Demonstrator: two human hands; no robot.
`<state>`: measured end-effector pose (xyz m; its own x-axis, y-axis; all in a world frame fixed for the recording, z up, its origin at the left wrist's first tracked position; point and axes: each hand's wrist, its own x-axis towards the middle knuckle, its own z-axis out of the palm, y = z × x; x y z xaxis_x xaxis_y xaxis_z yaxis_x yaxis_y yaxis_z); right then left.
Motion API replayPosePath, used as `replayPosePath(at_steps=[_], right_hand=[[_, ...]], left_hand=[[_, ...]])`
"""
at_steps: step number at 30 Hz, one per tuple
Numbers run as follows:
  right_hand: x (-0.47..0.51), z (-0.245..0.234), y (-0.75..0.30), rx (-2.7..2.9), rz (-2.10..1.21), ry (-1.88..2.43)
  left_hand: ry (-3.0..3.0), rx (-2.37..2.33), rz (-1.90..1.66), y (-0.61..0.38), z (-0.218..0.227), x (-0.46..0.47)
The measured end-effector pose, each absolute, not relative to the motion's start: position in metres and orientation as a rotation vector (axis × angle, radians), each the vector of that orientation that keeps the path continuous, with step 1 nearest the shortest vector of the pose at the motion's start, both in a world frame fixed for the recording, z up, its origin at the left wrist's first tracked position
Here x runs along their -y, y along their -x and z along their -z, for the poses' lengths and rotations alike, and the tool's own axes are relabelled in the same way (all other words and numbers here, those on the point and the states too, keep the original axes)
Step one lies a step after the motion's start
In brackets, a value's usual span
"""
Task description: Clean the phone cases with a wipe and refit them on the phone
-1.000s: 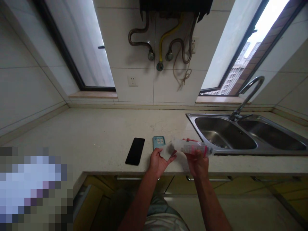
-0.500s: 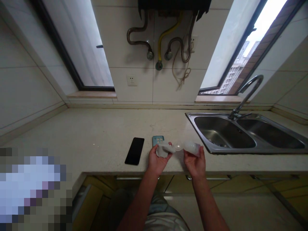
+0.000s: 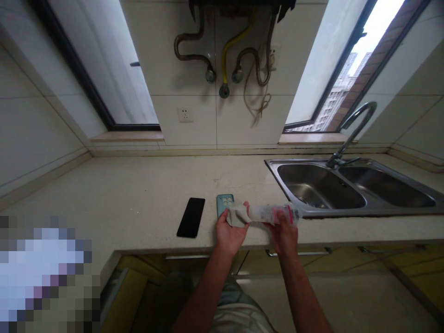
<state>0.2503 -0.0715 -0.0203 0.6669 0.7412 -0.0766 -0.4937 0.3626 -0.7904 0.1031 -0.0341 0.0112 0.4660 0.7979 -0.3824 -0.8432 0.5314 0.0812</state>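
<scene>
Gripping bottle [image 3: 272,214], left hand [image 3: 231,235] over cloth [image 3: 237,215]

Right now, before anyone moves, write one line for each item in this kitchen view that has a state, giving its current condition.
Left hand, closed on the cloth
Right hand, gripping the bottle
Grey cloth, bunched around the bottle's end
Clear plastic bottle, held level, pink-banded
Black smartphone, flat on the counter, screen dark
Teal phone case, flat, back up
Faucet, no water running
</scene>
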Motion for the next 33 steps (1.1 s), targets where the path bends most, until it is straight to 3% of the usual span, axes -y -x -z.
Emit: replayPosePath(at_steps=[6, 13, 20, 23, 28, 33], right_hand=[[0.082, 0.018, -0.241, 0.661, -0.539, 1.279], [0.093, 0.008, -0.232, 1.070, -0.345, 1.320], [0.083, 0.003, -0.254, 0.878, -0.469, 1.416], [0.075, -0.008, -0.280, 0.718, -0.316, 1.467], [0.056, -0.022, -0.331, 0.918, -0.083, 1.691], [0.032, -0.010, -0.359, 1.102, -0.129, 1.752]], left_hand=[[0.025, -0.497, -1.102, -0.120, -0.008, 0.034], [-0.003, -0.502, -1.043, -0.130, 0.005, 0.032], [0.004, -0.503, -1.028, -0.121, -0.001, 0.035], [-0.020, -0.442, -1.030, -0.116, -0.009, 0.035], [-0.063, -0.508, -1.069, -0.106, -0.008, 0.028], [-0.081, -0.542, -1.074, -0.100, 0.000, 0.024]])
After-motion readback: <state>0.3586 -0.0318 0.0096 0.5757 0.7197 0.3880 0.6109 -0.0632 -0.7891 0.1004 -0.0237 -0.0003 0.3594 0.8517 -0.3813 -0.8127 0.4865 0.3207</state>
